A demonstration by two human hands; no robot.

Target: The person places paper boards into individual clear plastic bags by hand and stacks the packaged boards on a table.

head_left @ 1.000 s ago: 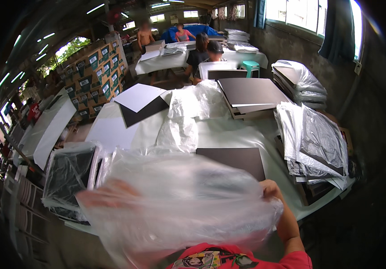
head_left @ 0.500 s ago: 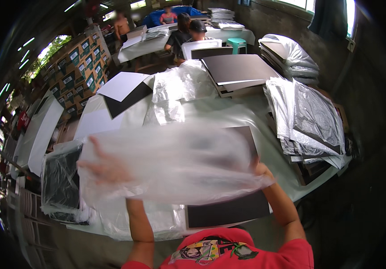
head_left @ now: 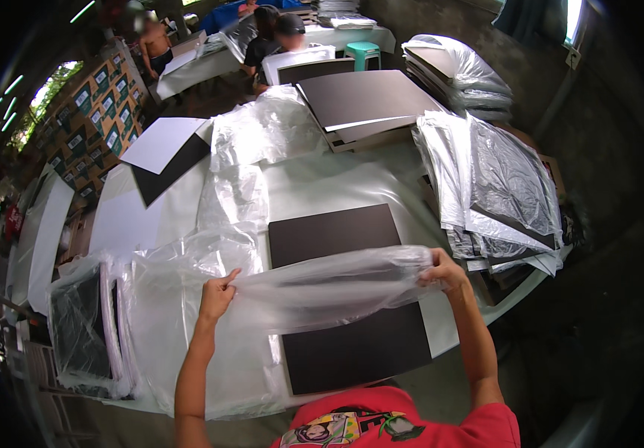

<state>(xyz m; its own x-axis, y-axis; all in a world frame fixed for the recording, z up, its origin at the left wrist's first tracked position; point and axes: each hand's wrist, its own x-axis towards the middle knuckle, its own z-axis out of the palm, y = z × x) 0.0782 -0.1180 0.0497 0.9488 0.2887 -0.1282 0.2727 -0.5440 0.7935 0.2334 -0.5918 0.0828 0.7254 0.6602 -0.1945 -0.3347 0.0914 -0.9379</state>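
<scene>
A clear plastic bag is stretched across the table in front of me, gathered lengthwise between my two hands. My left hand pinches its left end, thumb pointing up and inward. At its right end my right hand has the fingers closed on the plastic. Black board shows below the bag and also above it; the bag hides the middle, so I cannot tell whether it is one board or two. Left of the bag, more clear plastic bags lie flat on the table, near my left forearm.
Wrapped black boards lie at the left edge. White sheets overlap a black one behind. Grey-brown boards are stacked at the back, plastic-wrapped boards at the right. Cartons, a green stool and several people are farther off.
My left hand, spread behind the plastic before, now pinches its end. The bag has come down and narrowed into a taut strip, uncovering more of the black board. The whole view has shifted.
</scene>
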